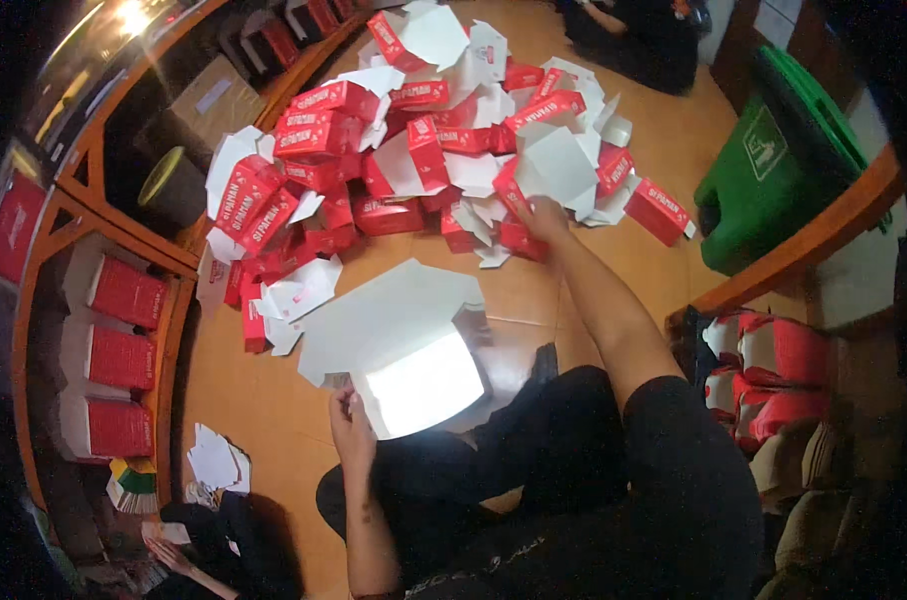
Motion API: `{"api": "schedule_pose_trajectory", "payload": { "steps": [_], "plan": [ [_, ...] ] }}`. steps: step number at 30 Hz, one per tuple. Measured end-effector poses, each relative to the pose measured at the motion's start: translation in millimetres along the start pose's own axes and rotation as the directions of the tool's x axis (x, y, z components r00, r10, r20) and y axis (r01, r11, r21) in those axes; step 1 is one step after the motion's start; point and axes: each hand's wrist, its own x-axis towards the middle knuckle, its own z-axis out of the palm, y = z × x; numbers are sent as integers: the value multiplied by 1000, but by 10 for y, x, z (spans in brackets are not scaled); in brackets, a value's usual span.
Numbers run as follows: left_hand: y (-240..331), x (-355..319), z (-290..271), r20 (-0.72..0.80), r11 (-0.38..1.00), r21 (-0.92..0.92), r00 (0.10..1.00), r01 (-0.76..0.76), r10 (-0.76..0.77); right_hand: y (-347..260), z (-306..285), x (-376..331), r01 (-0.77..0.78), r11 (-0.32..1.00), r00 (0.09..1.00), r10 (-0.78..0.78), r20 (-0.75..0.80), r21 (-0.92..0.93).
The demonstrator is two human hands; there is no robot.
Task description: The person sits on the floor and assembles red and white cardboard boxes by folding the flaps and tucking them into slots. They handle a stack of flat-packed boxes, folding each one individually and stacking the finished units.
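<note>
Well, right hand [542, 220] stretched to twelve o'clock, left hand [352, 420] nearer in.
The left pinches one unfolded white box [374, 315] at eleven; the right touches one red box [507, 187], finger grip I can't tell.

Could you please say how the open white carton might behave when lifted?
The carton is probably light; its card looks thin. Its broad flap, spread flat, seems fairly stiff. With the left hand at one edge, it may tip.

A big heap of red-and-white cardboard boxes [429, 155] blocks the front. Smooth orange-brown floor [666, 130] leaves room beside the green plastic bin [744, 205], but one red box [659, 210] pokes into that gap.
</note>
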Motion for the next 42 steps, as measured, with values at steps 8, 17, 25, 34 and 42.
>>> {"api": "schedule_pose_trajectory", "payload": {
  "steps": [8,17,25,34,42],
  "plan": [
    [217,-291,-354,48,944,164,958,-286,282,-1238,-1187,-200,264,749,958,-128,-258,607],
    [74,-45,-828,618,442,330,545,-834,567,-2708,-2625,-1563,569,453,554,-828,88,686],
    [-67,79,-850,635,432,243,479,-869,606,-2978,-2070,-1881,625,562,338,-821,461,542],
    [-288,141,-879,493,531,27,473,-847,730,-2933,-2002,-2191,718,622,364,-718,593,313],
    [-252,124,-833,484,592,-41,502,-805,716,-2932,-1873,-2300,754,636,385,-630,675,164]
  ]
}}
